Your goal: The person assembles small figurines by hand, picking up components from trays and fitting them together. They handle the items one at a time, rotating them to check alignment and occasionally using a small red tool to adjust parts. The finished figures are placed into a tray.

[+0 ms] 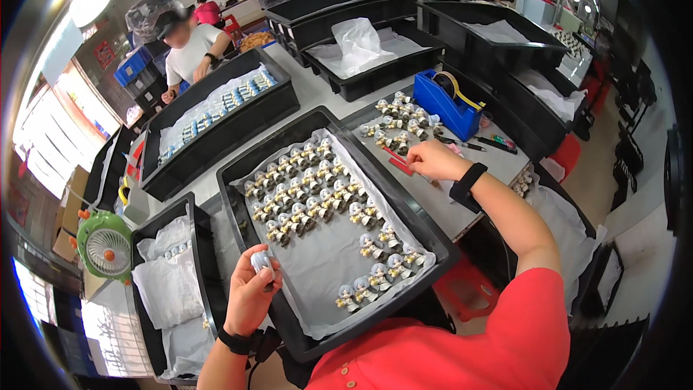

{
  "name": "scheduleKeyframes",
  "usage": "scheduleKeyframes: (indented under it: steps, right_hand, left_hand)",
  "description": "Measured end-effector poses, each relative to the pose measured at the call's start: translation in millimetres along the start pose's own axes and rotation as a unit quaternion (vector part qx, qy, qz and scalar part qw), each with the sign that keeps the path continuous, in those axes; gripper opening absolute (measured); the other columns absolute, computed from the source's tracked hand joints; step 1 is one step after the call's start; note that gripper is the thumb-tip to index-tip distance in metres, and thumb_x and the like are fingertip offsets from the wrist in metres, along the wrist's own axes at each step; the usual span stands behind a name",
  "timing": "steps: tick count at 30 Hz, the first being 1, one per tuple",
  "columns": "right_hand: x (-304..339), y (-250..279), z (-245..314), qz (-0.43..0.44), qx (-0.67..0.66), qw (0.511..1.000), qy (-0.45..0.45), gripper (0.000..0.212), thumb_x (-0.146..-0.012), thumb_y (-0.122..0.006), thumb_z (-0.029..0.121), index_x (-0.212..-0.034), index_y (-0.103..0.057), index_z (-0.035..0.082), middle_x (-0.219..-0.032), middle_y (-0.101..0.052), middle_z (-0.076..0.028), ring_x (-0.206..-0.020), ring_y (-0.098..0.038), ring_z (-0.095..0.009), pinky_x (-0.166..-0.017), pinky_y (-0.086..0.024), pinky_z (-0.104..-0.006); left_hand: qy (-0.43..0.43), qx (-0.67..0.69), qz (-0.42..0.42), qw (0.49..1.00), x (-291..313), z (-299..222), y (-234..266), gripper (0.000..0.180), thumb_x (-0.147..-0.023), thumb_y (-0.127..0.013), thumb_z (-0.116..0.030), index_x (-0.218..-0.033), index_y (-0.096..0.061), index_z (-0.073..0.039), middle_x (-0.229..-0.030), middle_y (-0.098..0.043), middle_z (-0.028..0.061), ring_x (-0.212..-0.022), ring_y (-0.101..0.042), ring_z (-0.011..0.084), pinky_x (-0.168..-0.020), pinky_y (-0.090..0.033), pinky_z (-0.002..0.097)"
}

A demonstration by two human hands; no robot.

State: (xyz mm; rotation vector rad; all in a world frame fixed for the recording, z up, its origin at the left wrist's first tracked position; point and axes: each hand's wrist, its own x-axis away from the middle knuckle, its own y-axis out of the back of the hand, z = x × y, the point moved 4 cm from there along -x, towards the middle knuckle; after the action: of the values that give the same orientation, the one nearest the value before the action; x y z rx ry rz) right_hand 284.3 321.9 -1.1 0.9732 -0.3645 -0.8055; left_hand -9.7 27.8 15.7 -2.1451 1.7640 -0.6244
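Left hand (249, 296), lower left, pinches one figurine (261, 261) over the tray (238, 166). Right hand (433, 160), centre right on the desk (317, 90), fingers closed, possibly on a red tool (399, 165). Keep the grip upright and steady.

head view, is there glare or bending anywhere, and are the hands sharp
Head view: strong fisheye bending, black tray edges curve toward a dark rim; windows at left and ceiling lamps blow out white; left hand with its small figurine is fairly sharp; right hand slightly soft.
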Motion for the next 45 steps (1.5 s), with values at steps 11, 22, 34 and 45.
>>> scheduleKeyframes:
  steps: [11,22,34,45]
  right_hand:
    - [-35,-51,-11,-0.038,0.147,0.988,0.005,0.015,-0.073,-0.065,0.012,-0.074,-0.066,-0.003,-0.073,-0.064,-0.024,-0.075,-0.064,-0.040,-0.070,-0.051,-0.0456]
    - [-45,-4,-13,-0.020,0.051,0.998,-0.040,0.003,-0.070,-0.065,0.002,-0.073,-0.064,0.002,-0.065,-0.063,-0.015,-0.065,-0.064,-0.025,-0.060,-0.049,-0.0344]
    - [-14,-53,248,0.272,-0.484,0.831,0.034,0.025,-0.086,-0.061,0.009,-0.109,-0.053,0.007,-0.087,-0.060,0.000,-0.070,-0.058,-0.006,-0.061,-0.047,-0.0194]
    - [-24,-95,244,0.270,-0.474,0.838,0.024,0.019,-0.084,-0.067,0.012,-0.096,-0.052,0.006,-0.078,-0.061,-0.002,-0.067,-0.058,-0.007,-0.058,-0.047,-0.0213]
  left_hand:
    - [-0.005,-0.071,0.013,0.997,-3,-1,-9,0.044,-0.082,-0.068,-0.007,-0.122,-0.047,-0.008,-0.095,-0.058,0.0051,-0.080,-0.053,0.0124,-0.070,-0.043,0.0251]
    - [-0.028,-0.071,0.038,0.996,-6,6,-7,0.050,-0.088,-0.064,-0.009,-0.133,-0.041,-0.008,-0.093,-0.052,0.0001,-0.082,-0.049,0.0082,-0.075,-0.042,0.0246]
    - [0.020,0.020,0.067,0.997,-4,1,1,0.048,-0.088,-0.064,-0.010,-0.130,-0.042,-0.008,-0.095,-0.052,-0.0015,-0.080,-0.049,0.0060,-0.071,-0.041,0.0222]
    - [-0.010,-0.148,0.038,0.988,-6,0,-2,0.048,-0.085,-0.064,-0.006,-0.128,-0.043,-0.006,-0.110,-0.054,0.0006,-0.102,-0.050,0.0071,-0.089,-0.042,0.0242]
